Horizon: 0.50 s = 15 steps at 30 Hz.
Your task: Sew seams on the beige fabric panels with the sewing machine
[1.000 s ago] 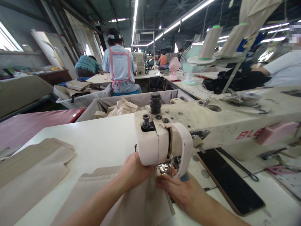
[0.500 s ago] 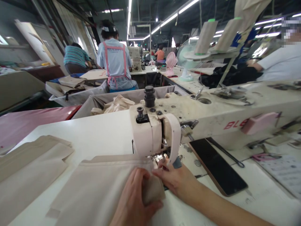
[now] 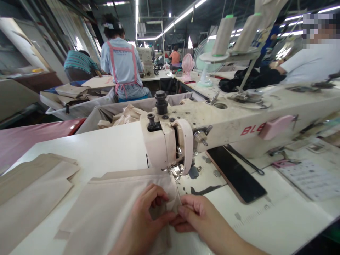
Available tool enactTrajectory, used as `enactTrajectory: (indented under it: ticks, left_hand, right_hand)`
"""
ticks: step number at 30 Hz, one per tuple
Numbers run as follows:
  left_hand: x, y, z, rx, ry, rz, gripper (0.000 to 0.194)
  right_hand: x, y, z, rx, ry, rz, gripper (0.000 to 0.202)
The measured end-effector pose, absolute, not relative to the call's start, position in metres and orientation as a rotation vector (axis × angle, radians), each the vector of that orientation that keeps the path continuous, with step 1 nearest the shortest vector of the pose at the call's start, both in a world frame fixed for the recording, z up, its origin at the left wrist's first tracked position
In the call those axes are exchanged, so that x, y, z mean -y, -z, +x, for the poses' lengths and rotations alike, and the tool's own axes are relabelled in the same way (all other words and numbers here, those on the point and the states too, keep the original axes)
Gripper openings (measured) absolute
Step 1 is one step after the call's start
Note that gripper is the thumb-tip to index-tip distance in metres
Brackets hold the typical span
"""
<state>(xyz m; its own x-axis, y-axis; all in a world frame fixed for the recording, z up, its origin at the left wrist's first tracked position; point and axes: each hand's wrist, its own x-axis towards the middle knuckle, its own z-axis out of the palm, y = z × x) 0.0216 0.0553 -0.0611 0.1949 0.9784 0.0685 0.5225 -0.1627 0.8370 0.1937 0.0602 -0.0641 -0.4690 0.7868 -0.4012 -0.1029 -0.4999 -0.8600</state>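
Note:
A beige fabric piece (image 3: 111,205) lies on the white table (image 3: 111,148) in front of the sewing machine (image 3: 212,124). My left hand (image 3: 145,221) pinches a fold of the fabric near its right edge. My right hand (image 3: 198,216) grips the same edge from the right, fingertips meeting the left hand's. Both hands sit just below the machine's presser foot (image 3: 176,171), a little apart from it. The fabric's far corner reaches under the foot.
A stack of beige pieces (image 3: 29,191) lies at the left. A black phone (image 3: 235,173) and a printed sheet (image 3: 308,179) lie right of the needle. Thread cones (image 3: 223,35) stand behind the machine. A bin of fabric (image 3: 124,115) is beyond the table; other people work further back.
Both hands have drawn back from under the machine head toward me. They now pinch the fabric's edge together, where before the left hand pressed flat on it.

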Motion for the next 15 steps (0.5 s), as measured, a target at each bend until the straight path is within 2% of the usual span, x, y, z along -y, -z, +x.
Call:
enactTrajectory:
  ticks: [3,6,9,15]
  left_hand:
    - [-0.051,0.061,0.024,-1.424,-0.943,1.876,0.011]
    - [-0.048,0.060,0.028,-1.396,-1.143,2.248,0.014]
    - [-0.047,0.058,0.031,-1.176,-1.144,2.685,0.019]
    - [-0.047,0.062,0.027,-1.060,-1.140,2.746,0.021]
  right_hand:
    - [-0.060,0.064,0.192,1.056,-1.986,-1.172,0.039]
    - [-0.058,0.063,0.191,1.044,-1.949,-1.207,0.036]
    - [-0.056,0.058,0.191,1.045,-1.953,-1.203,0.028]
    - [-0.055,0.053,0.193,0.966,-2.008,-1.149,0.023]
